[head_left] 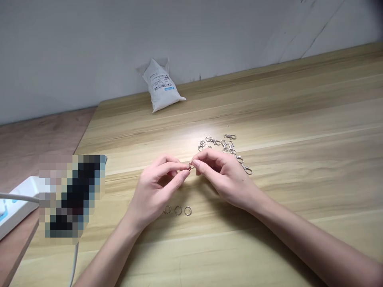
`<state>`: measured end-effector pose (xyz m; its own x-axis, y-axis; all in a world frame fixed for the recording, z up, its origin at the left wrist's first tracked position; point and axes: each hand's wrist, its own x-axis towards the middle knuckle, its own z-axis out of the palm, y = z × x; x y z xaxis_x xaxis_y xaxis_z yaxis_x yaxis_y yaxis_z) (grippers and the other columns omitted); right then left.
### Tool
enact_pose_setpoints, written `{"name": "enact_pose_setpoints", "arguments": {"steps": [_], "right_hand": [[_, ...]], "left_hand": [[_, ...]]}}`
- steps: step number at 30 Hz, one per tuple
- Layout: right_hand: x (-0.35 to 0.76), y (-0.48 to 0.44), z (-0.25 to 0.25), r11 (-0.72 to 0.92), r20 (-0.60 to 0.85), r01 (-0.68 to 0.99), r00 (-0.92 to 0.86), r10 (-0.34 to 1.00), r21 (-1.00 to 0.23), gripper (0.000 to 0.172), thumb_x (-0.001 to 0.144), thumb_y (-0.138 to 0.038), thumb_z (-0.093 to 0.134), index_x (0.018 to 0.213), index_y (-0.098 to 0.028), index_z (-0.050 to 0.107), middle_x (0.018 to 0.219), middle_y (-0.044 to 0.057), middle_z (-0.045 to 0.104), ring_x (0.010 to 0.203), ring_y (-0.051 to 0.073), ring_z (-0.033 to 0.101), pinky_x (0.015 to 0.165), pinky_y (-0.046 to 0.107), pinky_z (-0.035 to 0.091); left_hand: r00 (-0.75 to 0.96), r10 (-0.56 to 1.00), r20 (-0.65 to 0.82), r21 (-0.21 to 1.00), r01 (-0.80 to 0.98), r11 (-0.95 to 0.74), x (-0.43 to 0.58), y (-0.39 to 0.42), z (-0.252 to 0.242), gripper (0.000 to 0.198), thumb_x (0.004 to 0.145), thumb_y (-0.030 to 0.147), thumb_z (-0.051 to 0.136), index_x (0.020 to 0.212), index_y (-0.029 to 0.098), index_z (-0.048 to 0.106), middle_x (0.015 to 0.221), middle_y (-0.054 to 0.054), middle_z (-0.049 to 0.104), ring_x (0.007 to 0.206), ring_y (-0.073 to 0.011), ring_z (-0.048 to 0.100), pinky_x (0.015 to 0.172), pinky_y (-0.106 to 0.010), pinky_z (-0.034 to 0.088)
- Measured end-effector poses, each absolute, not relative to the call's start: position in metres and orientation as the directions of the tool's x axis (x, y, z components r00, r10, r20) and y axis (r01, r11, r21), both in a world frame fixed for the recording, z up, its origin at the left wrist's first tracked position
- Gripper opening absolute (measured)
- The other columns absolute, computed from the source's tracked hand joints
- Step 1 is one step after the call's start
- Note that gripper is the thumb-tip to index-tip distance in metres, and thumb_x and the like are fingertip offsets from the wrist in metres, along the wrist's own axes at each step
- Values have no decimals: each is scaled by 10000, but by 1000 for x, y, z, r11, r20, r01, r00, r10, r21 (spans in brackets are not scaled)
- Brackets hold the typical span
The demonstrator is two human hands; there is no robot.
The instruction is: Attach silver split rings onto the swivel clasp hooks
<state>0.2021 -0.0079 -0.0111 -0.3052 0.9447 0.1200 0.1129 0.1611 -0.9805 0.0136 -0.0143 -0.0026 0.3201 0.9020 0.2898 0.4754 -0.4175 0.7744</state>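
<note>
My left hand (160, 181) pinches a small metal ring (192, 167) between thumb and forefinger. My right hand (223, 175) meets it there, its thumb and forefinger closed on the ring's other side. The fingertips cover most of the ring, and I cannot tell whether another small part is linked to it. Below my left hand three loose metal rings lie in a row, among them the middle ring (178, 210) and the right ring (188, 211). Beyond my right hand several silver swivel clasps, such as one clasp (230, 136), lie scattered.
A white plastic packet (163, 87) with a printed label stands near the wall at the back of the wooden table (284, 119). At left are a blurred-out dark object (76, 195), a white power strip (20, 203) and a white cable (74, 263).
</note>
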Motion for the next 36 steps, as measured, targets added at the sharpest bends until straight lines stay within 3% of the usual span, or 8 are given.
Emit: {"name": "enact_pose_setpoints", "arguments": {"steps": [7,13,18,24,29,36], "right_hand": [[200,-10,-15,119,105,26,-313,944,-993,112,928,-241,538,885,-167,610,796,17,639,732,125,584,687,271,475],[197,-11,-18,119,117,-10,-289,950,-993,89,918,-206,549,901,-157,621,814,20,651,737,118,600,686,265,490],[196,-15,-21,188,166,77,-228,959,-979,82,916,-207,555,930,-170,627,833,23,664,742,124,607,666,268,486],[197,-15,-20,263,234,234,-143,962,-936,74,916,-204,551,916,-182,622,796,1,654,583,85,546,555,250,441],[196,-16,-19,359,321,282,-171,931,-890,68,915,-168,539,906,-177,606,814,9,669,668,100,608,614,241,470],[196,-17,-20,415,358,322,-221,907,-851,61,918,-150,540,910,-167,599,820,8,695,639,80,609,590,214,451]], "left_hand": [[394,865,309,730,485,-482,16,-16,-6,155,894,132,615,953,242,707,936,-16,667,844,-119,642,720,-251,543],[383,874,301,729,498,-469,16,-17,-6,154,877,130,641,962,239,709,928,-1,671,841,-99,639,724,-222,532],[352,891,285,754,492,-436,17,-17,-6,145,877,141,640,951,242,714,913,-1,663,815,-101,639,673,-219,523],[316,918,240,788,489,-375,23,-19,-4,97,878,167,637,888,224,715,869,-7,653,775,-112,625,662,-236,505],[279,950,138,846,466,-260,23,-22,-5,86,889,225,628,907,215,712,905,-28,665,831,-140,628,702,-255,505],[259,960,108,876,432,-215,22,-21,-6,87,886,249,633,873,221,714,913,-25,676,839,-143,633,720,-258,496]]}}
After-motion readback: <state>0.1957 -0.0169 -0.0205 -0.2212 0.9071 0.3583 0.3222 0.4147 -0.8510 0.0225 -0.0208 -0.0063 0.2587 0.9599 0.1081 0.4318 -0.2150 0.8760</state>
